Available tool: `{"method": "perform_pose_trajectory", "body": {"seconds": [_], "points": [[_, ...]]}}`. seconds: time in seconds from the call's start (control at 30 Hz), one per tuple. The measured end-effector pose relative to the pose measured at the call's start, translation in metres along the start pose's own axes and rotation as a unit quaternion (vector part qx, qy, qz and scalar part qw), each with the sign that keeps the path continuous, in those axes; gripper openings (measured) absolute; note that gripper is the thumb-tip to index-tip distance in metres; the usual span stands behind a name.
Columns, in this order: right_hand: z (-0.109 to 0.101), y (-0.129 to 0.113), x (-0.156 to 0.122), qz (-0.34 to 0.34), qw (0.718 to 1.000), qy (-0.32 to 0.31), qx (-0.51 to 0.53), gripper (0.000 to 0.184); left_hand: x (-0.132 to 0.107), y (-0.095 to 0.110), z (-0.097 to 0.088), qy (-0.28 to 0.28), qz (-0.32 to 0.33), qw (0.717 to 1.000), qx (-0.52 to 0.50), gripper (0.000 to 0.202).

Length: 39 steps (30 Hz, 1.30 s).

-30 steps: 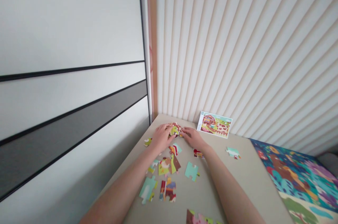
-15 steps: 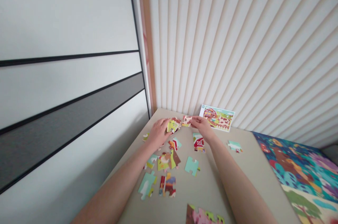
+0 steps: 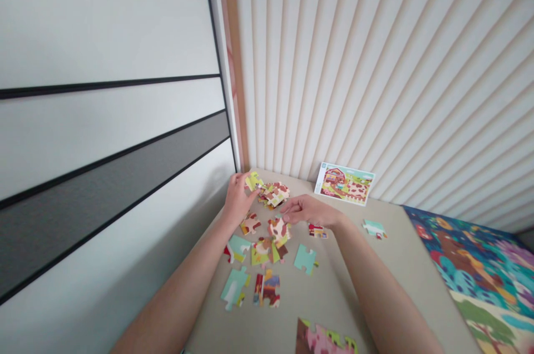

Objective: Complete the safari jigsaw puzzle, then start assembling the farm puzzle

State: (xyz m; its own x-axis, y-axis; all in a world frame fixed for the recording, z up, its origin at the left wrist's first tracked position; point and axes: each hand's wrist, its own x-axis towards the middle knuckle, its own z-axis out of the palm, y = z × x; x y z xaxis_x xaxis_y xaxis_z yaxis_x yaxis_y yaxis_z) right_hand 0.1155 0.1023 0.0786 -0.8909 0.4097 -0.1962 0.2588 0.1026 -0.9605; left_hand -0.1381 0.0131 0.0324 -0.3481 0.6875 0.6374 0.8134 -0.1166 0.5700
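Note:
Loose jigsaw pieces lie scattered on a beige table (image 3: pixel 375 265). My left hand (image 3: pixel 236 198) is at the far left corner, fingers pinched on a yellow-green puzzle piece (image 3: pixel 252 181) lifted just above a small heap of pieces (image 3: pixel 274 194). My right hand (image 3: pixel 308 211) reaches left over the middle, fingers stretched out flat, its fingertips resting beside a brown-spotted piece (image 3: pixel 278 228). It holds nothing that I can see. A barn piece (image 3: pixel 317 230) lies under my right wrist.
A picture card of the farm scene (image 3: pixel 344 183) leans against the ribbed wall. Teal pieces (image 3: pixel 304 259) (image 3: pixel 233 287) and a joined pink section (image 3: pixel 325 340) lie nearer me. A colourful patterned mat (image 3: pixel 479 270) covers the right side. A panelled wall closes the left.
My left hand lifted a yellow-green piece off the heap toward the corner. My right hand let go of the spotted piece it held and dropped lower left, fingers now spread.

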Motion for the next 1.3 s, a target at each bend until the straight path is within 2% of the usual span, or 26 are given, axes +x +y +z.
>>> {"method": "perform_pose_trajectory", "body": {"seconds": [0.03,0.07,0.13,0.17,0.23,0.37,0.5,0.67,0.93,1.13,1.3], "points": [[0.003,0.001,0.003,-0.004,0.998,0.044,-0.049,0.036,0.0,-0.001,-0.001,0.001,-0.008,1.0,-0.006,0.056],[0.005,0.002,0.007,-0.012,0.987,0.118,-0.104,0.03,0.0,-0.002,-0.002,-0.001,-0.013,1.0,-0.013,0.056],[0.009,0.008,0.017,-0.029,0.942,0.266,-0.203,0.023,0.0,-0.002,-0.001,-0.015,-0.016,0.999,-0.023,0.054],[0.011,0.012,0.021,-0.037,0.919,0.313,-0.237,0.023,-0.001,-0.002,-0.001,-0.024,-0.015,0.999,-0.026,0.053],[0.015,0.019,0.028,-0.053,0.897,0.345,-0.272,0.029,-0.002,0.0,0.001,-0.04,-0.017,0.999,-0.032,0.052],[0.025,0.029,0.035,-0.07,0.883,0.341,-0.314,0.041,-0.004,0.004,0.002,-0.064,-0.044,0.995,-0.062,0.051],[0.027,0.034,0.037,-0.075,0.882,0.338,-0.321,0.036,-0.005,0.009,0.002,-0.076,-0.063,0.991,-0.094,0.054],[0.02,0.037,0.039,-0.066,0.91,0.326,-0.247,0.021,-0.005,0.013,0.004,-0.075,-0.072,0.989,-0.108,0.055],[0.01,0.039,0.038,-0.047,0.912,0.341,-0.224,0.031,-0.006,0.011,0.005,-0.083,-0.066,0.989,-0.102,0.052],[0.015,0.042,0.042,-0.049,0.932,0.304,-0.193,0.026,-0.007,0.009,0.006,-0.082,-0.066,0.99,-0.098,0.052],[0.012,0.043,0.042,-0.044,0.95,0.28,-0.133,0.033,-0.006,0.009,0.006,-0.081,-0.065,0.99,-0.1,0.051]]}}
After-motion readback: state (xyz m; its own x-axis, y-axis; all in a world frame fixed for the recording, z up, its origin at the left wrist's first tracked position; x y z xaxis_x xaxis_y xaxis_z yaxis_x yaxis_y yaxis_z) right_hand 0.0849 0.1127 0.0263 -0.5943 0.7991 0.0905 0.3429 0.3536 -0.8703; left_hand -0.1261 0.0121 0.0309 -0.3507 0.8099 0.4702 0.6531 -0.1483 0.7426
